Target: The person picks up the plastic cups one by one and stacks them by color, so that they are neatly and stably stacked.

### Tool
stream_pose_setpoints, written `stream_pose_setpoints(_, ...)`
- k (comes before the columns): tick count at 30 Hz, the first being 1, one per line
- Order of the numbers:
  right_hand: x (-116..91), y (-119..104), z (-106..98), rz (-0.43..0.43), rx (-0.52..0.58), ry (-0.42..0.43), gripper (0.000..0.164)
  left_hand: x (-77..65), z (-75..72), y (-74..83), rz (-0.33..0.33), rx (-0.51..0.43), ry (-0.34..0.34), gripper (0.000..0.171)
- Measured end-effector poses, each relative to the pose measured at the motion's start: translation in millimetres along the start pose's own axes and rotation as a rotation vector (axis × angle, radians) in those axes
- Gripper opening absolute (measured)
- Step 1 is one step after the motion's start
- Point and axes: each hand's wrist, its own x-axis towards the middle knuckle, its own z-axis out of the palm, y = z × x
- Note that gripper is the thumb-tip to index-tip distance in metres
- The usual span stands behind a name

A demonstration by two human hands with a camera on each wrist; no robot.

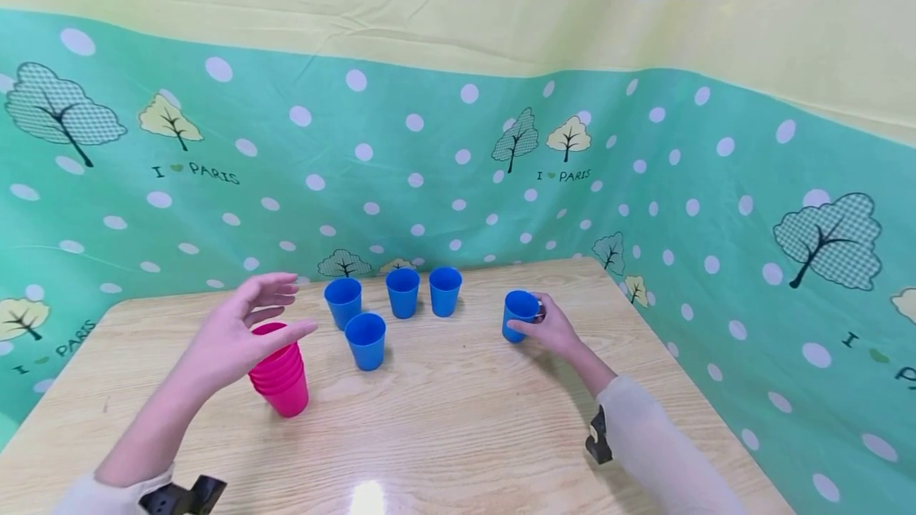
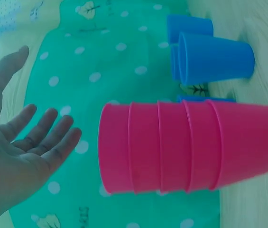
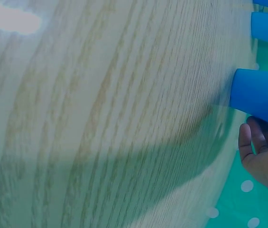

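Note:
A stack of nested pink cups point(image 1: 289, 392) stands upright at the left of the table. My left hand point(image 1: 236, 332) hovers at the stack's rim in the head view, fingers and thumb spread apart. In the left wrist view, a gap separates that hand from the pink stack point(image 2: 143, 147), and the palm holds nothing. Over at the right, my right hand point(image 1: 554, 332) grips a blue cup point(image 1: 514, 324) from its right side, thumb across the front and fingers behind. The right wrist view has this upright blue cup point(image 3: 262, 95) with its base at the tabletop.
Several other blue cups stand upright between the hands, one blue cup point(image 1: 366, 348) nearer than the rest and another point(image 1: 445, 296) at the back. The wooden table point(image 1: 444, 427) ends at a green printed cloth point(image 1: 415, 165) along the back and right.

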Motion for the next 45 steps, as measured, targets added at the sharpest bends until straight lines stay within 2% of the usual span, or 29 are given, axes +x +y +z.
stream_pose_setpoints(6,0.2,-0.3,0.4,0.003,-0.003,0.01,0.074,6.8,14.3,8.8,0.01,0.03,-0.024,0.067)
stream_pose_setpoints(13,-0.5,-1.5,-0.5,0.004,-0.005,0.011,0.075,12.9,32.8,16.4,0.06,0.029,-0.036,0.067)
stream_pose_setpoints(18,0.4,-1.1,-0.6,-0.004,0.002,0.007,0.075,15.3,46.2,17.0,0.053,0.02,-0.059,0.069)
stream_pose_setpoints(30,0.7,-0.3,1.1,-0.019,0.005,0.001,0.075,15.2,71.4,6.2,-0.032,0.043,-0.045,0.076)
stream_pose_setpoints(45,-4.3,-0.2,2.7,-0.012,0.001,0.013,0.075,19.6,94.6,-17.5,-0.064,0.104,-0.015,0.075)
